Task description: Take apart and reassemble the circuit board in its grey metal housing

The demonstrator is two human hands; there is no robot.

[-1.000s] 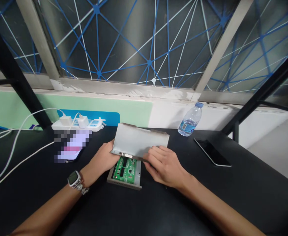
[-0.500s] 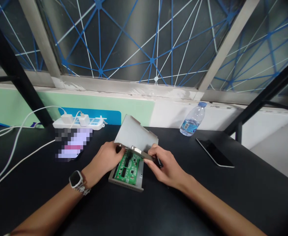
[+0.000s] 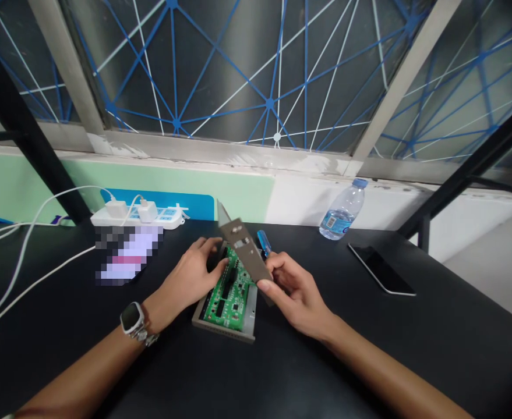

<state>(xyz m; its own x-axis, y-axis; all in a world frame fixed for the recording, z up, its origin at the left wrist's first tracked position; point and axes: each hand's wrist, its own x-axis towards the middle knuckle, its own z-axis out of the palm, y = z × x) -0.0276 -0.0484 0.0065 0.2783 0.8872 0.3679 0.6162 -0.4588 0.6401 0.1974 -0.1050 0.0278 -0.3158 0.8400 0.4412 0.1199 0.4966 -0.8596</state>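
My right hand (image 3: 297, 297) pinches a bent sheet-metal cover (image 3: 247, 249) by its near lower corner. The cover is tilted on edge, its brown flange with small cut-outs facing me. Below it sits the metal case bottom (image 3: 225, 331) on the table, with a green circuit board (image 3: 223, 311) inside. At the left long side of the case is my left hand (image 3: 194, 270), fingers apart, thumb over the board's edge; whether it touches is unclear. A blue-handled screwdriver (image 3: 264, 242) shows behind the cover, its shaft mostly hidden.
On the black table (image 3: 282, 378), a phone (image 3: 380, 269) and a water bottle (image 3: 342, 212) stand to the right. At the back left are a white power strip (image 3: 168, 220) with chargers and cables, and a blurred-out phone-like item (image 3: 129, 259).
My right hand has turned the cover from a flat slant to nearly on edge and moved it right. My left hand has let go of it and spread its fingers. The blue screwdriver handle has come into view.
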